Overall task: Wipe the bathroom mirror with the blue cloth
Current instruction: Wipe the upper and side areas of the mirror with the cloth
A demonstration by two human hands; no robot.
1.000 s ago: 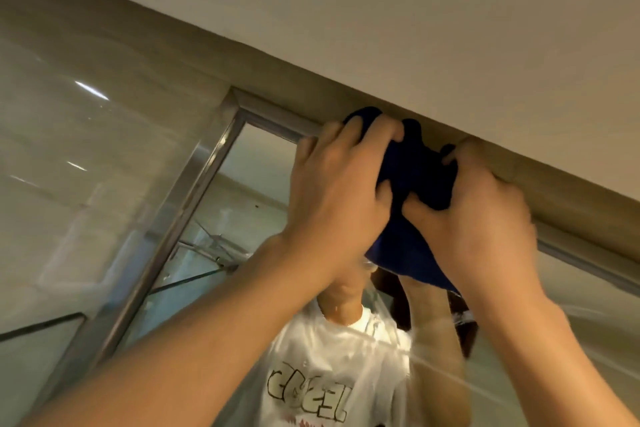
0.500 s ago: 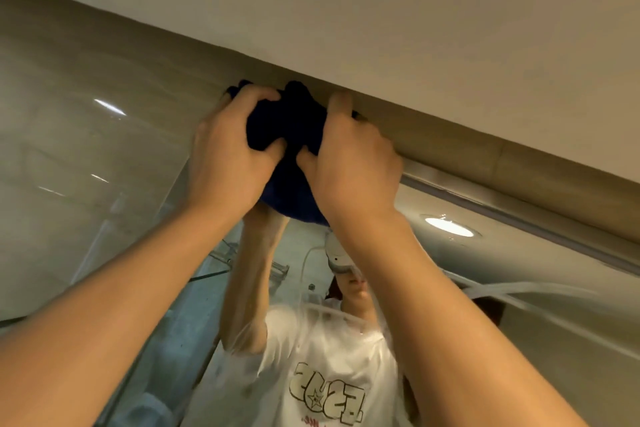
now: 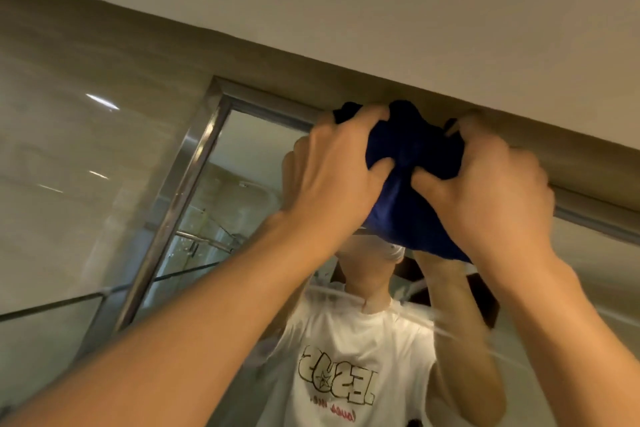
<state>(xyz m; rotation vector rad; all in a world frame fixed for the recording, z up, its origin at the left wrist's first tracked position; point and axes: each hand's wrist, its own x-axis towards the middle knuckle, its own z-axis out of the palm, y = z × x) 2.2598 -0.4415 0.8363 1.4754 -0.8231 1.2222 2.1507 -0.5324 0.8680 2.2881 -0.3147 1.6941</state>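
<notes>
A dark blue cloth (image 3: pixel 412 191) is bunched against the top edge of the bathroom mirror (image 3: pixel 242 184), just under the ceiling. My left hand (image 3: pixel 332 170) grips the cloth's left side, fingers curled over its top. My right hand (image 3: pixel 485 184) grips its right side, thumb dug into the fabric. Both arms reach up from the bottom of the view. The mirror's metal frame (image 3: pixel 187 163) runs down its left side and along the top. My reflection in a white printed T-shirt (image 3: pixel 349 367) shows below the cloth.
Glossy beige wall tiles (image 3: pixel 69 166) lie left of the mirror. The pale ceiling (image 3: pixel 381 10) sits directly above the cloth. A glass shower screen with metal fittings (image 3: pixel 201 239) is reflected in the mirror's left part.
Both hands and the cloth slid left to the mirror's top-left corner half a second ago, and have now slid back right along the top edge.
</notes>
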